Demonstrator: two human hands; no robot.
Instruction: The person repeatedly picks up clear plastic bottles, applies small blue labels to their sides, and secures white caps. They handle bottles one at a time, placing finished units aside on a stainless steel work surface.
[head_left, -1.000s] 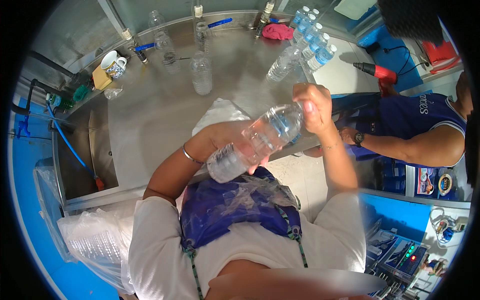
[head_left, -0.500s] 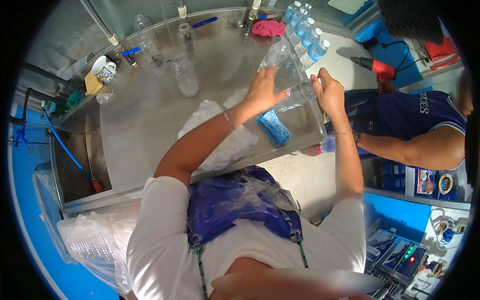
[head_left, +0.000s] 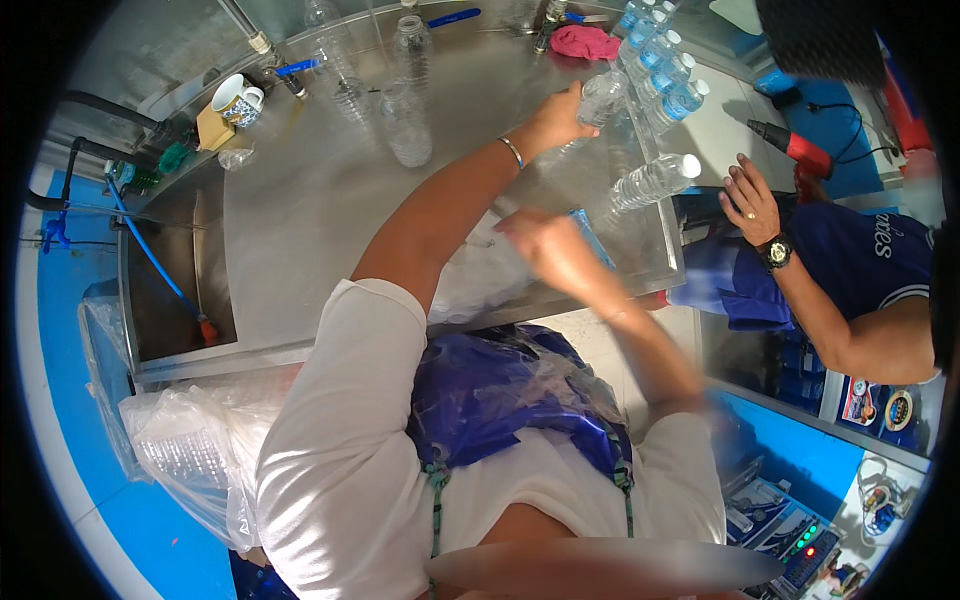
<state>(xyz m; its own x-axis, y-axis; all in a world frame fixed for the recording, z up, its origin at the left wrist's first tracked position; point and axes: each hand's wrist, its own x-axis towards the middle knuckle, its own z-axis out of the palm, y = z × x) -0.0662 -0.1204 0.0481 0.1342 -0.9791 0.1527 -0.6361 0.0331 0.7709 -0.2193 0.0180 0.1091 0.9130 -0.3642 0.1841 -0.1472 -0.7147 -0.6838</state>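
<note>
My left hand reaches across the steel counter, its fingers closed around a clear, unlabelled plastic bottle. My right hand, smeared by motion, is over the edge of a white plastic bag near the counter's front; whether it holds anything is not clear. To the right of my hands stands a clear bottle with a white cap. A blue packet lies beside it, partly hidden behind my right hand and wrist.
Several blue-labelled bottles line the right side. More clear bottles stand at the back left near the taps. A mug and sponge sit by the sink. At right, a co-worker holds a red heat gun, other hand raised.
Both hands have left the bottle at the right, which now stands with a white cap. My left hand has moved to another bottle, my right to the white bag. The co-worker's hand has risen.
</note>
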